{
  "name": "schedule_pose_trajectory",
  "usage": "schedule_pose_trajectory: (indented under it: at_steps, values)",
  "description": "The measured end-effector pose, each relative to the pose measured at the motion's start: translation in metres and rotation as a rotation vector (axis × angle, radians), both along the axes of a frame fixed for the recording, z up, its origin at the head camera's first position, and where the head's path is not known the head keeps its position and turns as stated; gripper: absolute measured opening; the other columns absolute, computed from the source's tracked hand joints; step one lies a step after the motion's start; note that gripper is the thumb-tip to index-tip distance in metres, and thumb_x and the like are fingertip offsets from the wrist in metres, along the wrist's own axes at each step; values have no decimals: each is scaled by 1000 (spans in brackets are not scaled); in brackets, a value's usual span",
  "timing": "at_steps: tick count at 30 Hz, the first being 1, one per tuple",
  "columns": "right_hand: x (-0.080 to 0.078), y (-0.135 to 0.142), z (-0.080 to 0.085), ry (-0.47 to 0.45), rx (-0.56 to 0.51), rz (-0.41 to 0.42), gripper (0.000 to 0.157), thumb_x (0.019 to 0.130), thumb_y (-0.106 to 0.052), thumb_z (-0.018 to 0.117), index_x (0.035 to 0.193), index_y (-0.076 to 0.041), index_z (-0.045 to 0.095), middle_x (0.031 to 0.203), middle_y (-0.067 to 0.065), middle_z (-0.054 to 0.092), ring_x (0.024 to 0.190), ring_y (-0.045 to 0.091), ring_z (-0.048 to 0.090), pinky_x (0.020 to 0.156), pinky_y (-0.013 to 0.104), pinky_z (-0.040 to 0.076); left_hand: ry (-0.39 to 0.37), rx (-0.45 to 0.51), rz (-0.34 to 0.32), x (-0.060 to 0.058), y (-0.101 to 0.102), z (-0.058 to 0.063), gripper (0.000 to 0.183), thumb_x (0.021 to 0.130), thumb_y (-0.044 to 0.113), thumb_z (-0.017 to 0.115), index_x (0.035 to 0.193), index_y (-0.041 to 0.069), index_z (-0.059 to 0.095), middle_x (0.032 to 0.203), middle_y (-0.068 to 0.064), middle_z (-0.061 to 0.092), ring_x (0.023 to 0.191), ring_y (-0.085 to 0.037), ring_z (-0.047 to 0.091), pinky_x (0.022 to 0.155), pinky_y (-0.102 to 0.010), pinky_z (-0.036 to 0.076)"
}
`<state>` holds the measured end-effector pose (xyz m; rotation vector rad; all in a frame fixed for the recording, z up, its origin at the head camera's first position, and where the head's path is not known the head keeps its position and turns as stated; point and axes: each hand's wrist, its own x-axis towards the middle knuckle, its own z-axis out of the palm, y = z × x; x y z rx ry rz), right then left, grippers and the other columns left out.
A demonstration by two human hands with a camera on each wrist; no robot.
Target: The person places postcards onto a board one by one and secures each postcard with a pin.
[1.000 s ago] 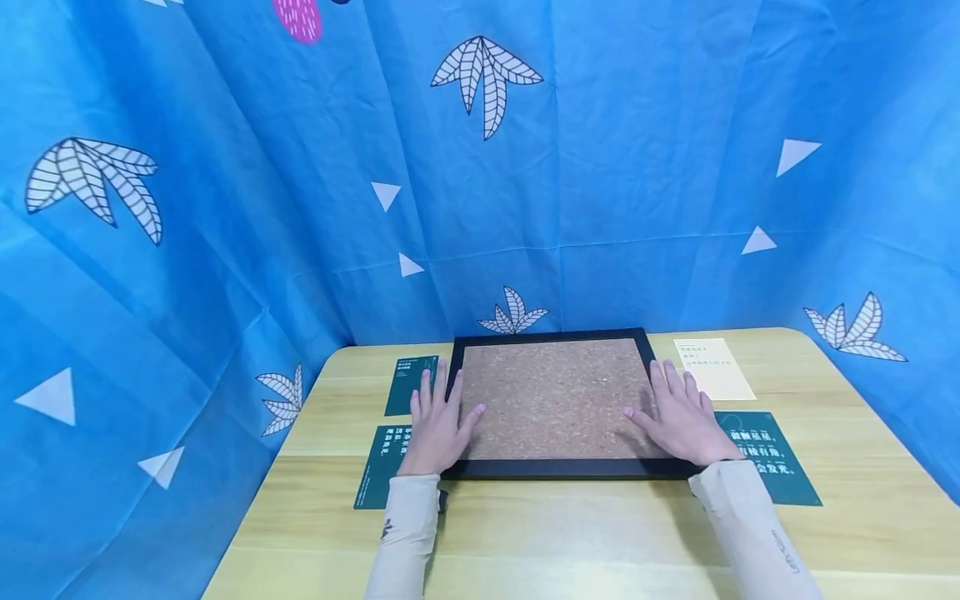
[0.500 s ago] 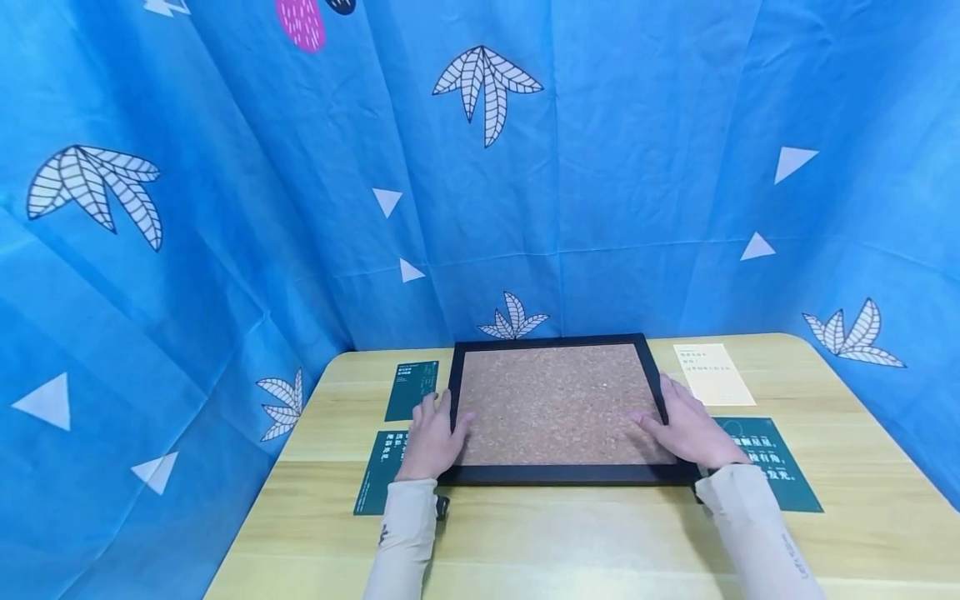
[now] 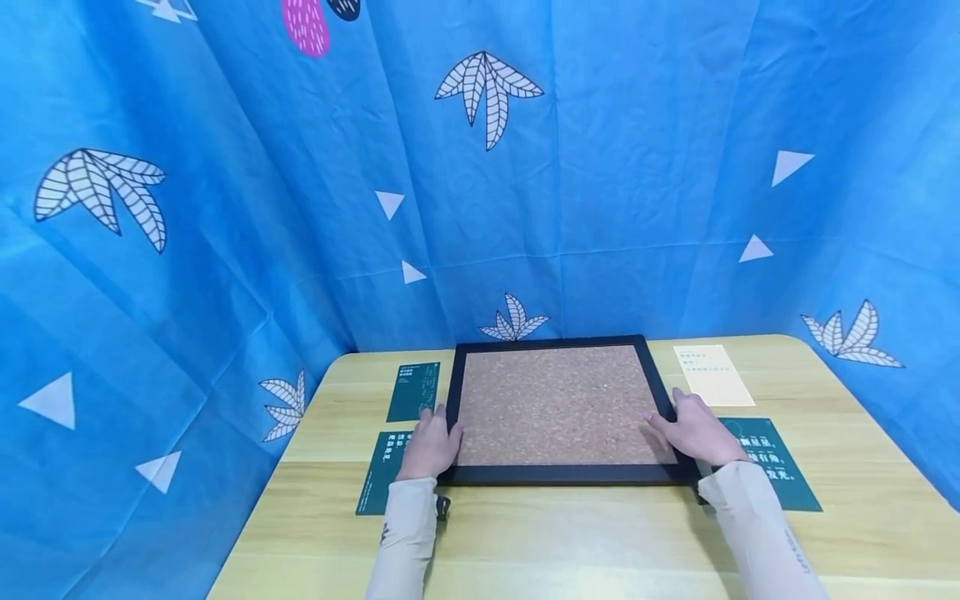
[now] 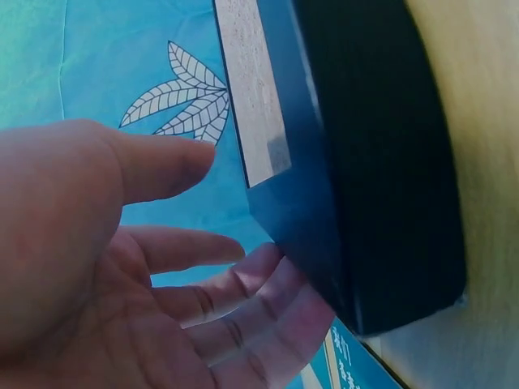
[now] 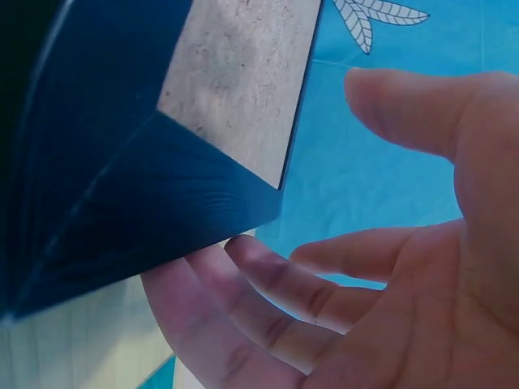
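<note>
the left hand [image 3: 427, 446] and right hand [image 3: 702, 432], fingers relaxed, touch the corkboard [image 3: 558, 408] (thumbs free); uneven pushing could skew it onto a green card [image 3: 787, 479].

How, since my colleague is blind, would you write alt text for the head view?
A person's left hand and right hand flank a black-framed, cork-like board on a wood-grain table; printed cards lie beside it, a blue curtain behind.

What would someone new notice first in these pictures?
Probably the blue curtain with white leaf prints, filling the background. Next, the black-framed cork-like board on the wooden table, with the left hand and right hand at its opposite sides.
</note>
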<state>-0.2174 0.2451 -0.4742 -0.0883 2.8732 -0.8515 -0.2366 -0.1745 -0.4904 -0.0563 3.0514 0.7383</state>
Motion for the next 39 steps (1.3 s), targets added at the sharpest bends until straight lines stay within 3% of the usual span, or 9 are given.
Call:
schedule_pose_trajectory:
  at_steps: [5, 8, 11, 15, 20, 24, 28, 35, 39]
  values:
    - [-2, 2, -3, 12, 21, -3, 77, 104, -28, 58, 144, 30, 27, 142, 53, 39, 130, 60, 49, 105, 69, 44, -7, -14, -21, 0, -3, -3, 58, 106, 27, 58, 150, -8, 45, 148, -34, 48, 128, -46, 60, 103, -58, 52]
    - [-4, 4, -5, 22, 7, 9, 60, 102, -19, 61, 137, 27, 42, 113, 44, 60, 96, 45, 66, 82, 54, 57, -14, -19, -30, 1, -4, -3, 56, 105, 24, 60, 148, -9, 48, 146, -35, 49, 128, -46, 61, 102, -58, 53]
    - [-5, 6, -8, 31, -14, 29, 32, 98, -9, 63, 118, 16, 60, 89, 22, 66, 74, 25, 59, 65, 37, 48, -24, -29, -37, 1, -4, -3, 54, 104, 21, 62, 147, -9, 50, 144, -36, 51, 125, -45, 62, 101, -58, 53]
    - [-6, 8, -11, 21, -35, 32, 10, 95, -3, 63, 100, 5, 66, 85, 11, 65, 74, 21, 57, 65, 33, 46, -41, -45, -41, 1, -3, -3, 53, 105, 21, 60, 148, -8, 49, 145, -35, 51, 126, -45, 62, 102, -57, 53]
    - [-5, 7, -10, -38, -59, 5, 9, 96, -3, 61, 99, 4, 66, 80, 9, 59, 73, 22, 57, 63, 33, 44, -69, -36, -39, 2, -4, -4, 54, 106, 22, 59, 150, -7, 47, 149, -34, 48, 132, -46, 58, 106, -58, 50]
    - [-4, 6, -7, -28, -53, 9, 7, 96, -3, 61, 92, 1, 65, 78, 8, 59, 72, 22, 56, 65, 33, 44, -69, -29, -41, 2, -5, -5, 54, 106, 22, 59, 150, -7, 47, 149, -35, 48, 131, -46, 59, 106, -58, 51]
    - [-5, 7, -8, -24, -52, 19, 9, 96, -3, 60, 98, 3, 67, 83, 10, 61, 75, 22, 57, 67, 34, 45, -75, -19, -39, 2, -5, -5, 54, 106, 23, 58, 150, -6, 47, 152, -35, 45, 134, -47, 57, 107, -58, 50]
    - [-9, 8, -9, -22, -26, 47, 36, 97, -3, 61, 126, 18, 60, 108, 29, 68, 82, 26, 61, 71, 36, 49, -74, -29, -39, 4, -6, -4, 53, 106, 22, 59, 150, -6, 47, 148, -33, 49, 130, -45, 60, 104, -57, 52]
    - [-9, 10, -9, -22, 8, 47, 47, 96, -2, 61, 132, 26, 50, 129, 45, 57, 89, 32, 62, 74, 39, 51, -67, -44, -56, 4, -4, -4, 53, 106, 23, 58, 150, -6, 47, 148, -31, 50, 130, -44, 60, 105, -56, 52]
